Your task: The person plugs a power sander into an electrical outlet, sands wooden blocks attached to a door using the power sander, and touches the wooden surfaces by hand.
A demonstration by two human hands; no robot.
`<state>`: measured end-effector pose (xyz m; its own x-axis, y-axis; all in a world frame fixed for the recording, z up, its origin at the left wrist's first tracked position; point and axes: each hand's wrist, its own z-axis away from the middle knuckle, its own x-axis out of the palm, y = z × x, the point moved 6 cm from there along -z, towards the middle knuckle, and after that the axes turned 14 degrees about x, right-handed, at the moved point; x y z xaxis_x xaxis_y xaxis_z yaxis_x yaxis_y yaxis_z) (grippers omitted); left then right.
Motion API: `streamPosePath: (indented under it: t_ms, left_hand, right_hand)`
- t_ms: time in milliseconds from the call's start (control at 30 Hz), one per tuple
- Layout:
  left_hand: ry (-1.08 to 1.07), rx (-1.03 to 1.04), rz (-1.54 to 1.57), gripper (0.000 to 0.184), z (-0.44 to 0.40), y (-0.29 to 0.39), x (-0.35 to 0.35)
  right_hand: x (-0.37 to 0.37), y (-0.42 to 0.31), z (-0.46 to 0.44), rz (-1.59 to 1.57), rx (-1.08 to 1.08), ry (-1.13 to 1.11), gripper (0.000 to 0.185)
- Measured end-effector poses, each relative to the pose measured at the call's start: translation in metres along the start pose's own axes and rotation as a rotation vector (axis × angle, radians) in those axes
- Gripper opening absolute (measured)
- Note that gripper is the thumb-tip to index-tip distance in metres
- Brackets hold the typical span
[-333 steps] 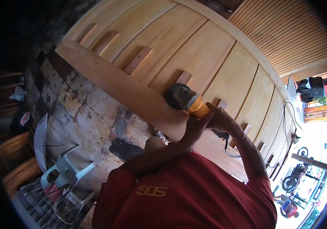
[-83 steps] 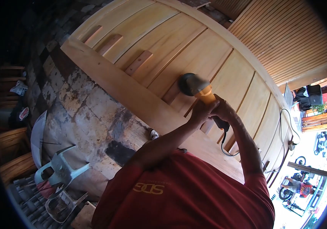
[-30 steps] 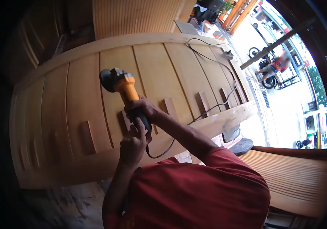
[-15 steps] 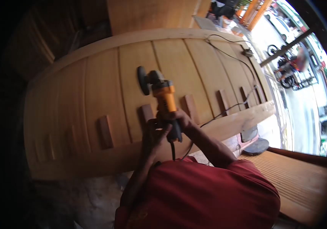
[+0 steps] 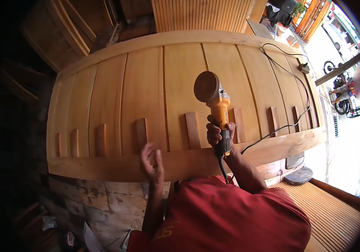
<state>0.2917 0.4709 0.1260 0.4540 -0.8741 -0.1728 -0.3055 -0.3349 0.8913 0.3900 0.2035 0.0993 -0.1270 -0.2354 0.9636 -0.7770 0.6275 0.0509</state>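
My right hand [image 5: 220,131] is wrapped round the dark handle end of an orange and black angle grinder [image 5: 220,111]. The grinder is held up over the panel, its round brown disc [image 5: 207,87] facing toward me. My left hand [image 5: 151,161] is empty, fingers apart, near the front edge of the large wooden panel [image 5: 142,75]. Just beyond its fingertips stands a small wooden block [image 5: 141,133]. Another wooden block [image 5: 192,130] lies between my two hands. The grinder's black cord [image 5: 223,169] hangs from the handle end.
More blocks line the panel's front edge, including one block [image 5: 239,125] right of the grinder. A cable [image 5: 287,125] runs across the panel's right side to a plug connection [image 5: 303,68]. A slatted wooden piece [image 5: 320,206] lies at lower right. Outside, a person [image 5: 348,90] is by a motorcycle.
My left hand has come off the grinder and moved left. The grinder's disc has turned from edge-on to face me. The view has shifted, so the panel appears further right.
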Motion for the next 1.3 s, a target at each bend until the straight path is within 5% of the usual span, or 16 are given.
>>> streamPosePath:
  t_ms: [267,700,867,1000,1067,1300]
  left_hand:
    - [0.162,0.185,-0.854,0.041,-0.046,-0.014,-0.139]
    - [-0.03,-0.001,-1.232,0.067,-0.049,-0.127,-0.209]
    - [0.005,0.007,-1.236,0.067,-0.049,-0.123,-0.206]
    - [-0.006,0.203,-1.179,0.054,-0.052,-0.079,-0.176]
    - [-0.086,0.266,-0.874,0.044,-0.044,-0.058,-0.131]
    - [-0.611,0.366,-0.979,0.048,-0.05,-0.038,-0.014]
  right_hand:
    - [-0.003,-0.002,-0.002,-0.102,0.015,-0.078,0.053]
    - [0.003,-0.005,-0.008,-0.034,-0.178,-0.071,0.052]
    - [0.007,-0.002,-0.01,-0.033,-0.166,-0.085,0.052]
    - [0.008,-0.002,-0.01,-0.041,-0.154,-0.082,0.053]
    - [0.005,-0.004,-0.008,-0.049,-0.149,-0.078,0.054]
    - [0.002,-0.007,-0.009,-0.051,-0.128,-0.128,0.057]
